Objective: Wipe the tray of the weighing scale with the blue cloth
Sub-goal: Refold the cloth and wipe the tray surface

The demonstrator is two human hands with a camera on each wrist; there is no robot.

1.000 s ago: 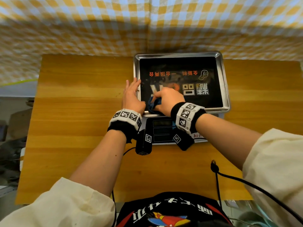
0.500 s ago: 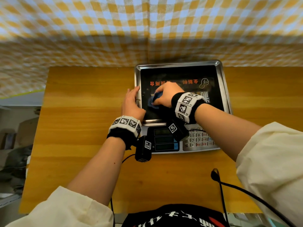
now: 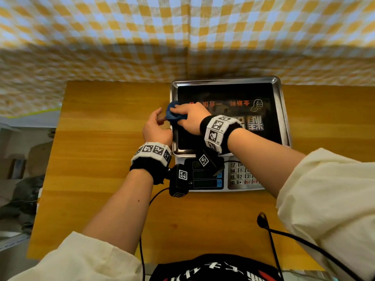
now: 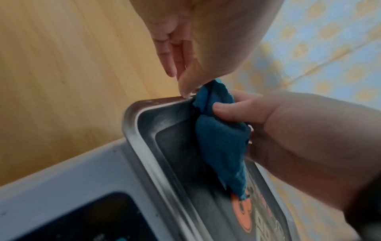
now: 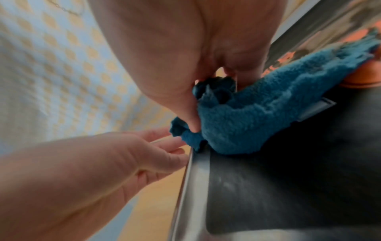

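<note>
While two cream-sleeved arms reach over the one wooden table (image 3: 105,159), a single grey electronic weighing scale (image 3: 239,179) sits near the far edge — keypad and display panel facing the person. On it rests one shallow rectangular steel tray (image 3: 284,118) with a dark printed floor. The right hand (image 3: 192,118) grips one bunched blue terry cloth (image 3: 172,115), pressed on the tray's left rim. The left hand (image 3: 156,128), fingers loosely curled, touches that rim and holds nothing — behind hangs one yellow-checked cloth (image 3: 121,37).
</note>
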